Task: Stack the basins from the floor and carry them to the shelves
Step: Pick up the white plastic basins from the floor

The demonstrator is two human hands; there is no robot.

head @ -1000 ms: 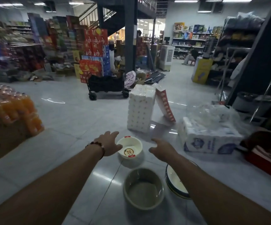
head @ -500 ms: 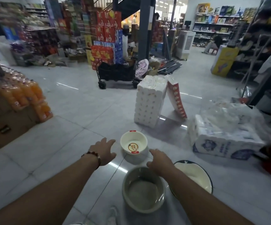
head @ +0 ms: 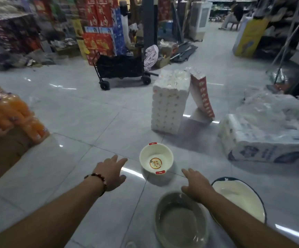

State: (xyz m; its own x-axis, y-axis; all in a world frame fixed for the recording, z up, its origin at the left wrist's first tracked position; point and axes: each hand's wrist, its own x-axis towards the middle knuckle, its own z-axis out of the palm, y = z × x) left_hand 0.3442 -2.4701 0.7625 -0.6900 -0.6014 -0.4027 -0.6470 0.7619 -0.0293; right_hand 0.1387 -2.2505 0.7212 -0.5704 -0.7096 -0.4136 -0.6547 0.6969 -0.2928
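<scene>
Three basins sitting on the grey tile floor [head: 73,122], nothing grabbed

My left hand [head: 112,173] and right hand [head: 196,186], both flat and empty, flank the small round cream plastic basin with red handle tabs [head: 156,161]; the grey-green basin [head: 181,221] and the dark-rimmed white basin [head: 240,199] sit nearer me.

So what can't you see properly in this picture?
Head view:
- Grey basin: near rim cut off by the bottom edge.
- Dark-rimmed basin: partly behind the right arm.
- White basin: sticker words too small.
- Bottles: blurred, cut off at the left edge.
</scene>
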